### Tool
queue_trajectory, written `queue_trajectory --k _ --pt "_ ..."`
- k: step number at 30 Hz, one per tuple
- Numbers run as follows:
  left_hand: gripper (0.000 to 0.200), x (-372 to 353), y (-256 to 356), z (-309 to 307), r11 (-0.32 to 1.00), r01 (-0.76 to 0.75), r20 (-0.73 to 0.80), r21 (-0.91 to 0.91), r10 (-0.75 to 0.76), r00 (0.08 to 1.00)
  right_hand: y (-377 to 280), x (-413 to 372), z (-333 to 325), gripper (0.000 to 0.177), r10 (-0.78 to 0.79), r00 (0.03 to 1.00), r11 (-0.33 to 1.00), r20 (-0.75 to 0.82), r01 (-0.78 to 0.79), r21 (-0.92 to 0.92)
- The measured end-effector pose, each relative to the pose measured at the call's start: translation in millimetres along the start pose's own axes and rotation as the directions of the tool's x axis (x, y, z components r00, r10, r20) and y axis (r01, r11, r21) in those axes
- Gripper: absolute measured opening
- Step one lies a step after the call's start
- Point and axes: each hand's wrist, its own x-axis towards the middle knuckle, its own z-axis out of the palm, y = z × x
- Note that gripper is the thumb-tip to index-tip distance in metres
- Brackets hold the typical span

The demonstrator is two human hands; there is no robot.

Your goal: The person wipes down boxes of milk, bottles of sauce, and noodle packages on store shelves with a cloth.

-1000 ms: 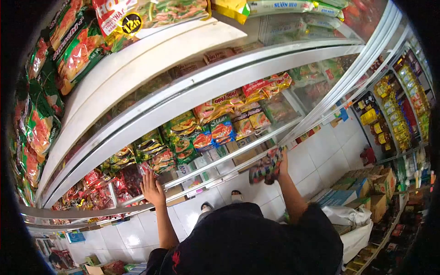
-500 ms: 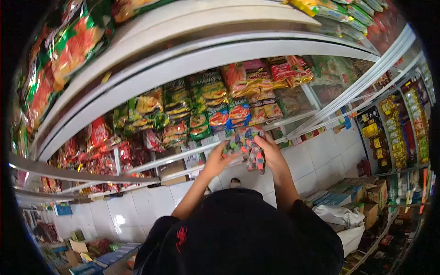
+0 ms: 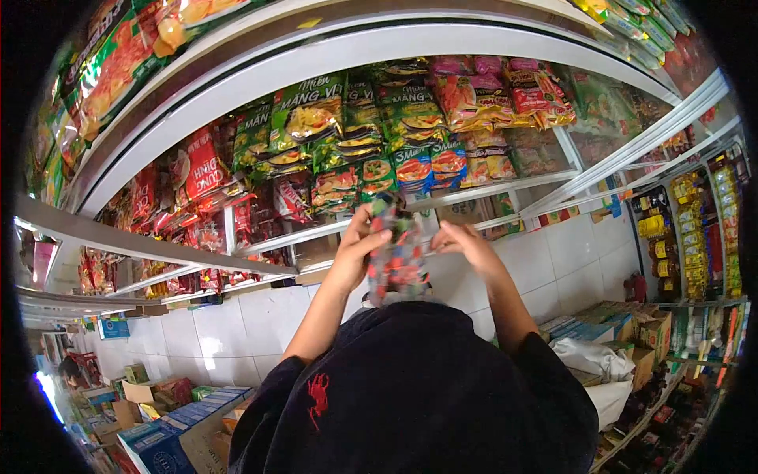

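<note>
A patterned cloth (image 3: 397, 257) in red, grey and black hangs in front of my chest, slightly blurred. My left hand (image 3: 359, 246) is closed on its upper left side, with the thumb across the front. To the right of the cloth, apart from it, my right hand (image 3: 468, 246) has its fingers loosely bent and holds nothing. Just beyond both hands runs the white frame rail (image 3: 316, 231) of a shelf case. Green noodle packets (image 3: 306, 118) and blue packets (image 3: 413, 167) stand in rows inside it.
Red packets (image 3: 197, 167) fill the case's left part. An upper shelf edge (image 3: 379, 35) curves overhead. Cardboard boxes (image 3: 178, 442) stand at lower left. A white sack (image 3: 608, 399) and more boxes are on the right, near a rack of hanging packets (image 3: 685, 229).
The cloth has passed from between both hands to my left hand and now hangs lower and longer. My right hand has let go and moved off to the right. The view has shifted slightly.
</note>
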Motion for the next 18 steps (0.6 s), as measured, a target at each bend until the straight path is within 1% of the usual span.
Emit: queue_trajectory --k 1,2,3,4,5,6,7,8,9,10,12,13,14,15,16,17,18 --pt "0.041 -3 -1 5 0.999 0.021 -0.002 -0.049 -0.021 1.000 9 3 16 0.035 0.040 0.999 0.972 0.036 -0.047 0.230" --pt "0.040 -5 -1 9 0.994 0.040 -0.001 -0.099 -0.040 0.999 13 6 28 0.035 0.041 0.998 0.972 0.036 -0.049 0.230" --pt "0.037 -1 -4 4 0.994 0.068 0.088 -0.087 -0.061 0.994 15 9 38 0.033 0.061 0.998 0.901 0.016 -0.062 0.429" --pt "0.030 -5 -2 12 0.987 0.125 0.046 -0.101 -0.120 0.992 16 10 43 0.031 0.083 0.997 0.791 -0.001 -0.065 0.609" --pt "0.027 -5 -8 5 0.994 0.110 0.011 -0.021 -0.110 0.994 13 10 43 0.022 0.024 0.997 0.782 0.070 -0.062 0.620" --pt "0.023 -5 -13 -3 0.993 0.099 -0.022 0.059 -0.098 0.995 12 12 41 0.022 0.023 0.997 0.783 0.067 -0.060 0.620" --pt "0.023 -6 -16 -9 0.993 0.100 -0.019 0.058 -0.099 0.995 13 14 38 0.017 -0.048 0.999 0.782 0.009 0.032 0.623" --pt "0.024 -6 -18 -16 1.000 0.009 -0.054 -0.004 -0.009 0.998 13 15 36 0.012 -0.118 0.992 0.775 -0.050 0.124 0.620" --pt "0.025 -7 -16 -19 0.995 -0.084 -0.095 -0.062 0.078 0.992 7 12 39 0.003 -0.101 0.988 0.743 -0.120 0.155 0.652" --pt "0.024 -9 -11 -23 0.992 -0.075 -0.102 -0.103 0.065 0.993 9 11 37 0.003 -0.101 0.987 0.743 -0.124 0.158 0.650" --pt "0.025 -12 0 -23 0.996 -0.084 -0.241 0.016 0.086 0.967 17 11 29 0.008 -0.262 0.963 0.617 -0.067 0.220 0.756" --pt "0.034 -13 5 -23 0.997 -0.074 -0.265 0.030 0.080 0.961 22 12 27 0.008 -0.250 0.968 0.601 0.005 0.151 0.785" --pt "0.034 -14 7 -21 0.997 -0.074 -0.266 0.028 0.079 0.961 30 15 29 0.008 -0.249 0.969 0.602 0.005 0.150 0.784" --pt "0.041 -15 9 -18 0.997 -0.073 -0.189 0.021 0.075 0.979 38 19 35 0.011 -0.109 0.994 0.549 0.016 0.047 0.835" --pt "0.047 -16 8 -16 0.997 -0.070 -0.110 0.014 0.071 0.991 34 20 50 0.016 0.032 0.999 0.477 0.039 -0.049 0.878" --pt "0.058 -17 4 -14 0.995 -0.097 0.021 0.004 0.097 0.995 26 16 63 0.028 0.180 0.975 0.500 0.129 -0.204 0.842" --pt "0.067 -18 0 -12 0.997 -0.047 0.066 0.062 0.042 0.997 38 21 71 0.028 0.180 0.975 0.501 0.131 -0.205 0.841"
